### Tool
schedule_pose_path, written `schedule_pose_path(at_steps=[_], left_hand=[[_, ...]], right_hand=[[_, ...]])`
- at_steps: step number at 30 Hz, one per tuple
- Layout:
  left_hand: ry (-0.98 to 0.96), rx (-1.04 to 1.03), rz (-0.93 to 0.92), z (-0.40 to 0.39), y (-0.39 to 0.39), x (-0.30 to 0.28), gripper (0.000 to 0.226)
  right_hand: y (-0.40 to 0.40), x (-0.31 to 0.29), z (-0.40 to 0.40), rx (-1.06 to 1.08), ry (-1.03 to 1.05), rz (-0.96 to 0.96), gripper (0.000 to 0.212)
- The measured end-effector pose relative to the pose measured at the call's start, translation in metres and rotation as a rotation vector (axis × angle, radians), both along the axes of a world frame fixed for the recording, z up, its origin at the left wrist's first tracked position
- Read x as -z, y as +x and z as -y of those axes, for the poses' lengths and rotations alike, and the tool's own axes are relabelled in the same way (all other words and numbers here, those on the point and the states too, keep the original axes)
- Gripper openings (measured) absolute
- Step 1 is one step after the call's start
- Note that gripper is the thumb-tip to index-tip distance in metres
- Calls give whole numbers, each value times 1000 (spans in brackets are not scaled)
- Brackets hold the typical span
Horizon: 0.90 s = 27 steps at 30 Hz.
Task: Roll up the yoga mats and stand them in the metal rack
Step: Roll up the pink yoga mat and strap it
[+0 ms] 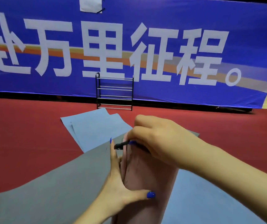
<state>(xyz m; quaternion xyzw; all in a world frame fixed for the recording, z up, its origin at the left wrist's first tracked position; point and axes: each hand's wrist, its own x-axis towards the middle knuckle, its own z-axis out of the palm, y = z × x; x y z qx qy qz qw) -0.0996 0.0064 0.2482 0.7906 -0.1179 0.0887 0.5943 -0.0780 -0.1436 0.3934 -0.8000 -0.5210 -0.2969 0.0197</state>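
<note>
Still early in the task, judging by the layout. One mauve rolled mat [147, 180] held up off the floor in both hands, near the bottom centre of the view. Long axis running from the lower edge of the view up and away, far end pointing roughly toward the metal rack [114, 92]. Left hand [121, 180] cupped against the roll's left side, fingers straight along it, thumb hooked across the front. Right hand [158, 139] curled over the roll's far end, pinching a thin black strap [121, 145], apparently to bind the roll. Beneath, a grey mat [56, 183] lying flat and unrolled on the red carpet [16, 143]; farther off, light blue mats [94, 128], seemingly two overlapped, flat between the hands and the rack; another blue surface [202, 199] at lower right, possibly a further mat. Rack standing bare against the blue banner [145, 46], well apart from the hands. Left to do: tying off, standing this roll in the rack, rolling the rest.
</note>
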Motion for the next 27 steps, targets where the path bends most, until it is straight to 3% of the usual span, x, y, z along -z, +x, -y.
schedule_pose_path(at_steps=[2, 4, 6, 9, 14, 17, 22, 25, 27], left_hand=[[112, -37, 29, -5, 5, 4, 156], [188, -31, -5, -6, 4, 6, 129], [102, -38, 0, -5, 5, 7, 117], [-38, -99, 90, -1, 6, 0, 122], [-43, -149, 105, -1, 7, -2, 112], [-13, -161, 101, 5, 8, -2, 112], [15, -190, 82, 18, 10, -7, 109], [45, -236, 98, 26, 10, -9, 105], [43, -276, 94, 25, 11, -10, 104]], right_hand=[[-14, 6, -4, -75, -45, 62, 11], [-24, 14, -8, -85, -128, 124, 7], [-28, 15, -1, -62, -159, 128, 14], [-24, 11, 25, 57, -218, 143, 14], [-11, 15, 68, 225, -212, 75, 32], [-2, 22, 84, 281, -47, -93, 45], [28, 58, 102, 425, 89, -283, 45], [47, 71, 93, 410, 389, -699, 40], [50, 83, 80, 420, 479, -951, 37]])
